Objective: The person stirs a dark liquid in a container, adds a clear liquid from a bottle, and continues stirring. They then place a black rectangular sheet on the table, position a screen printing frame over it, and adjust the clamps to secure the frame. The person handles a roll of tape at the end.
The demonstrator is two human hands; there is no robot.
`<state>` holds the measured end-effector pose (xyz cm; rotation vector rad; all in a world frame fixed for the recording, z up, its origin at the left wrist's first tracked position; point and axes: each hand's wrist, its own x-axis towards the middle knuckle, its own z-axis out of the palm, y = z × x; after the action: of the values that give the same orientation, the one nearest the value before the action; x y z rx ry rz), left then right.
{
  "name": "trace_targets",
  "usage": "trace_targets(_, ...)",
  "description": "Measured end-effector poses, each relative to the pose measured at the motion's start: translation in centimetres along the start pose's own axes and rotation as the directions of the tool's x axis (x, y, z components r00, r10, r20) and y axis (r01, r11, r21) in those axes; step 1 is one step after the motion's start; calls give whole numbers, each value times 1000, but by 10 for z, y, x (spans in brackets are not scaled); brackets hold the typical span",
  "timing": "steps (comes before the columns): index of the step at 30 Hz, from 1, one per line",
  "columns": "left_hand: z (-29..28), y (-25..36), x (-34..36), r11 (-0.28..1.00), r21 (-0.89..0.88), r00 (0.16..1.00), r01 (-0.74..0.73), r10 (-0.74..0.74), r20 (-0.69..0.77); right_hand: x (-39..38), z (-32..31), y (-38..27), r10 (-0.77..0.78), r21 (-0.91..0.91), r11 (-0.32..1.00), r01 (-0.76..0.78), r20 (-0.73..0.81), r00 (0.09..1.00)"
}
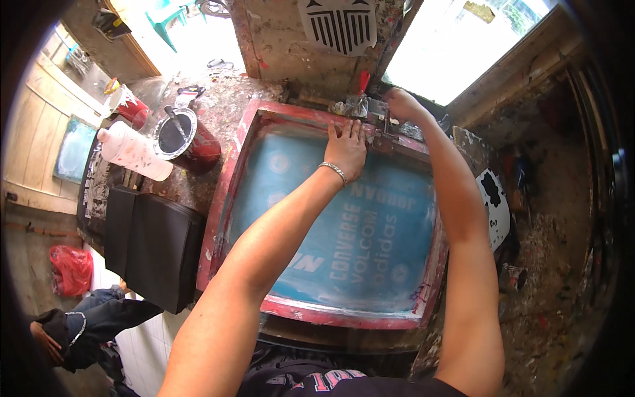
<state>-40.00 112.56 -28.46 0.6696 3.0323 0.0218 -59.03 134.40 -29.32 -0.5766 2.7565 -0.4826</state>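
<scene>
A screen-printing frame [221, 198] with red, paint-stained wooden sides and blue mesh lies in front of me, pale lettering showing on the mesh. My left hand [347, 149] rests on its far rim, palm down with the fingers stretched out; a bracelet circles that wrist. Just beyond the rim sits a metal hinge clamp [377, 109], with a red handle [364, 82] standing up from it. At the clamp's right end is my right hand [403, 107], its fingers curled in. Whatever they grip there is too small to make out.
Left of the frame stand an open ink can [202, 149] with a stirring tool inside, a whitish bottle [135, 152] and a red-and-white tub [129, 109]. Black sheets [155, 245] are stacked nearer me. Another person's leg [109, 317] shows at lower left. A wooden post [284, 46] rises behind.
</scene>
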Motion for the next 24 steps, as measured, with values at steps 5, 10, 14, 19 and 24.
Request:
trace_targets(5,-11,4,-2,1000,29,1000,-3,3,28,-32,-2,-20,224,-32,970,-239,-248,942)
trace_targets(10,-15,-5,-6,998,64,998,22,-25,54,-43,-17,-111,231,-174,948,-268,-207,951)
trace_targets(14,-10,-2,0,998,63,999,12,-14,29,-27,-7,-74,215,-120,963,-242,-200,956)
trace_targets(19,-16,3,-1,999,46,998,-13,10,61,-40,13,-28,339,262,936,-237,-480,809)
trace_targets(24,-14,-13,-4,1000,18,998,3,-4,60,-106,-12,-56,287,217,958,-187,-700,654)
